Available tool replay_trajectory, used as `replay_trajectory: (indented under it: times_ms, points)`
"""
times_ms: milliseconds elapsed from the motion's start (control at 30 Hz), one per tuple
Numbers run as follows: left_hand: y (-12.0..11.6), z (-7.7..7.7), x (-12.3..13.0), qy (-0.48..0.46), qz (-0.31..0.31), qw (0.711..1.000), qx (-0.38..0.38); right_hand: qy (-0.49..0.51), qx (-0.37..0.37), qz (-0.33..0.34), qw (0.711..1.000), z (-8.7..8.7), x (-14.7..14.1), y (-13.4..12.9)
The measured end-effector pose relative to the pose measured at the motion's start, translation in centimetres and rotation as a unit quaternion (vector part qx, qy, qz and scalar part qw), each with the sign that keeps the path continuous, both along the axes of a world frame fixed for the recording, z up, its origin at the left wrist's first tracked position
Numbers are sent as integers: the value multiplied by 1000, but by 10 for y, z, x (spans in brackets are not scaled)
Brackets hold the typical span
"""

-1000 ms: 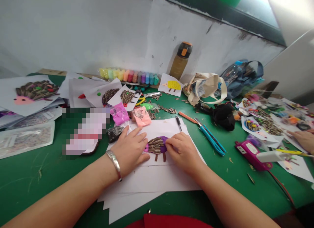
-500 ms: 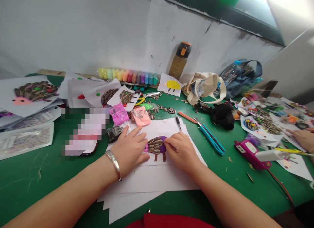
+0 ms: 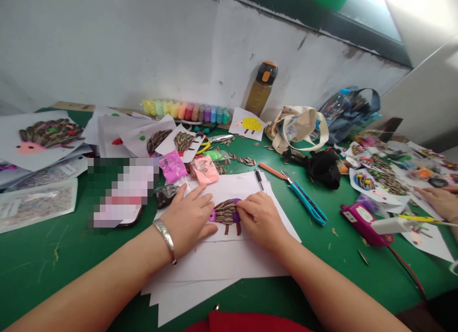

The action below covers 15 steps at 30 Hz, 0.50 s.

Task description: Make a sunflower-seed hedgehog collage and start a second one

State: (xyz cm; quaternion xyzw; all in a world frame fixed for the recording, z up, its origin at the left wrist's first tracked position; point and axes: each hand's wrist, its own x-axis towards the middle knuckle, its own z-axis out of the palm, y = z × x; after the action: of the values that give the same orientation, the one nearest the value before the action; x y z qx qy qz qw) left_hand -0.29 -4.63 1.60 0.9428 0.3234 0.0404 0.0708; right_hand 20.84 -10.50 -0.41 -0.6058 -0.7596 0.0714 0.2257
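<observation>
A hedgehog picture [image 3: 225, 212] lies on a stack of white paper [image 3: 229, 260] in front of me. Its body is purple clay [image 3: 236, 217] covered in rows of striped sunflower seeds, with a pink head and two brown legs. My left hand [image 3: 191, 212] rests flat on the sheet by the head, fingers spread, holding nothing. At the other end of the body, the fingertips of my right hand [image 3: 259, 222] are pinched together against the clay, on what looks like a sunflower seed, mostly hidden. A black pen [image 3: 259, 179] lies just beyond that hand.
Packets of pink clay [image 3: 172, 166], peach clay [image 3: 204, 170] and black clay [image 3: 166, 194] lie beyond my left hand. Loose sunflower seeds [image 3: 243, 159] are scattered behind. A blue utility knife [image 3: 306, 201] and a magenta power strip [image 3: 365, 224] lie right. Another person's hand [image 3: 436, 201] is far right.
My right fingertips have shifted very slightly left along the edge of the seeds. My left hand stays flat in place.
</observation>
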Motion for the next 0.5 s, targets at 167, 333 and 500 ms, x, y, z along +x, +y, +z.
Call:
replay_trajectory:
  times_ms: [167, 333, 500]
  points:
    - [0, 2, 1, 5, 6, 1000, -10, 0, 8, 1, 1000, 0, 4, 0]
    - [-2, 2, -1, -1, 4, 1000, -1, -58, 11, -32, 998, 16, 19, 18]
    - [-2, -4, -4, -13, 2, 1000, 8, -203, -16, -107, 973, 29, 33, 63]
